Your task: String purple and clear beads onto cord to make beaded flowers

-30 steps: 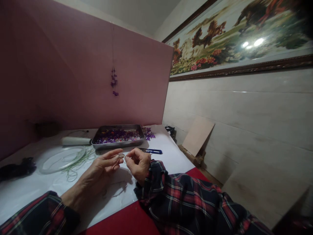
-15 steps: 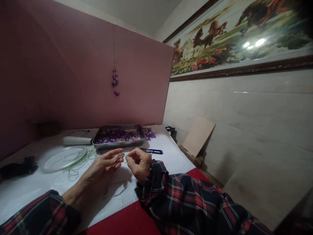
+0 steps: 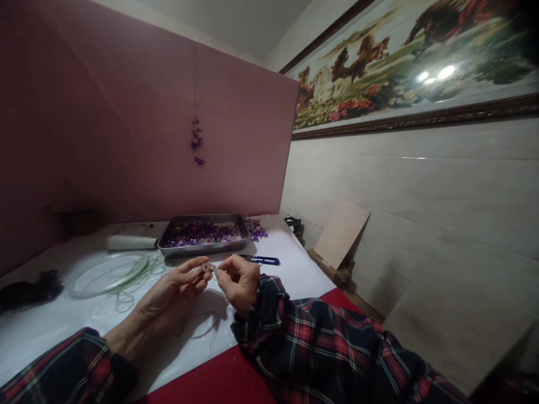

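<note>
Two hands are hovering over a white sheet [image 3: 295,280]: your left hand [image 3: 176,281] is pinching a small clear piece [image 3: 207,267], and your right hand [image 3: 240,280] is making a narrow pinch just beside it; whether it is holding anything, I cannot tell. Blue snips [image 3: 266,260] are lying beyond, their pale marks too small to read. A red surface [image 3: 210,379] is showing below, a metal tray [image 3: 204,248] is holding purple beads [image 3: 202,232] before a pink board [image 3: 138,157], and a framed picture [image 3: 357,73] is hanging on the wall [image 3: 421,191].

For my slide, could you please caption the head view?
Left hand holds a small clear piece beside right hand, before a metal tray of purple beads.
</note>
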Available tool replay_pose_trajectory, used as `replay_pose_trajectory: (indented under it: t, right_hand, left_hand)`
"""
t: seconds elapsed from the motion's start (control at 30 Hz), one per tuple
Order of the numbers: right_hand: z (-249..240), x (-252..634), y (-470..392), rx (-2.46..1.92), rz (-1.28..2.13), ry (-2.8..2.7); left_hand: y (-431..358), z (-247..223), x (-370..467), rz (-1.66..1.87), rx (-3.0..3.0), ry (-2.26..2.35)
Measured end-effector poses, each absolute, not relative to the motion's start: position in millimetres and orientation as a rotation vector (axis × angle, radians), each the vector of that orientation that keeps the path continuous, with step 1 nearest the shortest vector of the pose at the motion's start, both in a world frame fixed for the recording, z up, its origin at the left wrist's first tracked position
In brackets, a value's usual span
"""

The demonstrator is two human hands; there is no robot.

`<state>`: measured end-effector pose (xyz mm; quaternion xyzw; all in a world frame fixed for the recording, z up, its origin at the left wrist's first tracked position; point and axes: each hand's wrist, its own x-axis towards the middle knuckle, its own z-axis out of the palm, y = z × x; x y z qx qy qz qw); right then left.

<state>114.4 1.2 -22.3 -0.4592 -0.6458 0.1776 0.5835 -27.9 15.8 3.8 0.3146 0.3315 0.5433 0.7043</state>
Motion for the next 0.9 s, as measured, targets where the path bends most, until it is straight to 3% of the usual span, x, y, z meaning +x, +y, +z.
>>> replay_pose_trajectory:
  t: [0.9]
  right_hand:
    - [-21.5,114.8,0.4,-1.07,0.365,-1.546]
  left_hand:
    - [14.5,3.1,-27.9,1.162,0.736,0.723]
